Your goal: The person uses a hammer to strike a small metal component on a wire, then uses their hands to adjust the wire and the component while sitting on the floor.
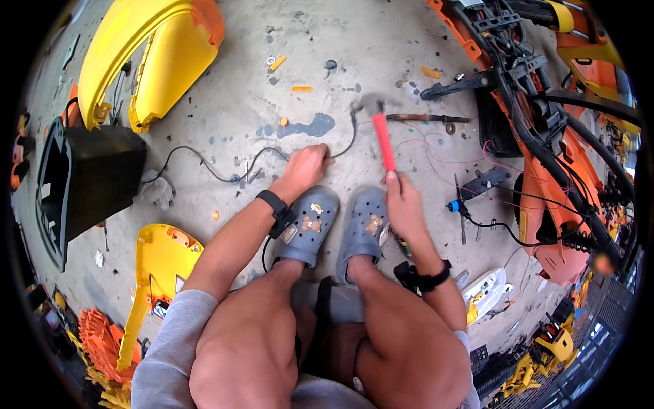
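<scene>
I squat on a concrete floor in grey clogs. My right hand grips the red handle of a hammer, whose blurred metal head is raised over the floor ahead of me. My left hand presses down on a thin black wire that runs left across the floor and curves up toward the hammer head. Both wrists wear black bands.
A yellow body panel lies at far left, a black box-shaped part below it, another yellow panel by my left knee. An orange stripped vehicle frame with cables fills the right. A rusty rod and small orange bits lie ahead.
</scene>
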`<state>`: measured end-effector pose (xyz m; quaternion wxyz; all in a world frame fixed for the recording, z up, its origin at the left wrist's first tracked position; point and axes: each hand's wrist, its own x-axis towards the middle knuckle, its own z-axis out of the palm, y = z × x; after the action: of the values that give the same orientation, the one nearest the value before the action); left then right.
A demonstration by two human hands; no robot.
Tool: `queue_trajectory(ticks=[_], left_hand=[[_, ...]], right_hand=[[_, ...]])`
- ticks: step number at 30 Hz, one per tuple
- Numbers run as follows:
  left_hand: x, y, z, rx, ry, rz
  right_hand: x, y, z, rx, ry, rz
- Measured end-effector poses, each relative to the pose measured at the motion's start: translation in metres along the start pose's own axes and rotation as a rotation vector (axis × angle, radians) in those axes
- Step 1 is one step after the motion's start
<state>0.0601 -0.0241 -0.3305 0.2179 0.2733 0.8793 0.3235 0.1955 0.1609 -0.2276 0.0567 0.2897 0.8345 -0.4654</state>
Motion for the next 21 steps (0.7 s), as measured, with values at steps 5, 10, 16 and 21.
queue_trajectory(ticks=[5,10,16,21], left_hand=[[-0.004,-0.002,0.002,-0.007,0.041,0.01],[-0.002,0.006,0.004,-0.017,0.011,0.011],[0.002,0.001,0.001,0.005,0.036,0.006],[-0.005,-0.003,0.001,-0.008,0.033,0.018]], right_hand=[[-0.011,-0.074,-0.043,0.212,0.246,-0.298],[-0.002,-0.005,-0.01,0.01,0.23,-0.269],[0.007,-0.008,-0.007,-0.07,0.041,-0.006],[-0.004,-0.077,-0.042,0.307,0.189,-0.236]])
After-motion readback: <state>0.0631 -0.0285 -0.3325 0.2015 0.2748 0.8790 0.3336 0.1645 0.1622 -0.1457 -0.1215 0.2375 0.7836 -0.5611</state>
